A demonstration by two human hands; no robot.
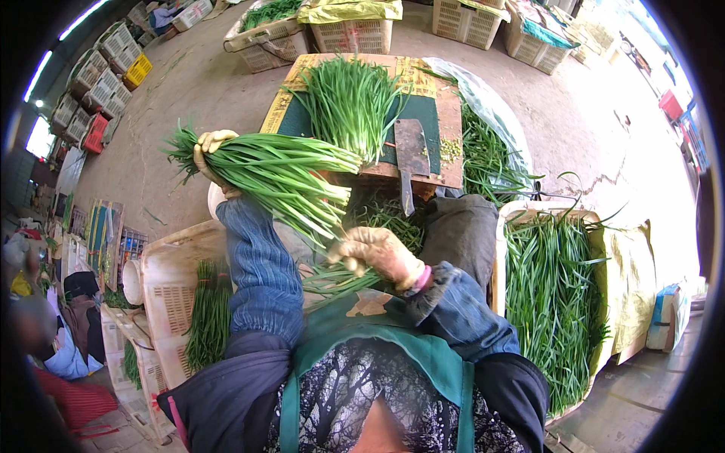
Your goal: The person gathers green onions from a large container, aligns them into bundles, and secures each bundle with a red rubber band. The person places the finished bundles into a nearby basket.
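My gloved left hand (210, 155) is wrapped round a thick bunch of garlic chives (276, 170), held up left of the board. Its leafy tips poke out past the hand, and the pale stem ends fan toward my right. Close below those ends is my gloved right hand (381, 255), fingers curled together; what they pinch, if anything, is too blurred to make out. Another pile of chives (347, 102) lies on the wooden board (449, 113) in front of me. Beside that pile rests a cleaver (411, 147), its handle over the board's near edge.
A crate (501, 257) full of loose chives stands at my right. At my left, a pale crate (168, 302) holds tied bunches. More chives lie in a clear plastic sheet (495, 106) right of the board. Filled baskets (351, 36) line the far side. Someone sits at far left.
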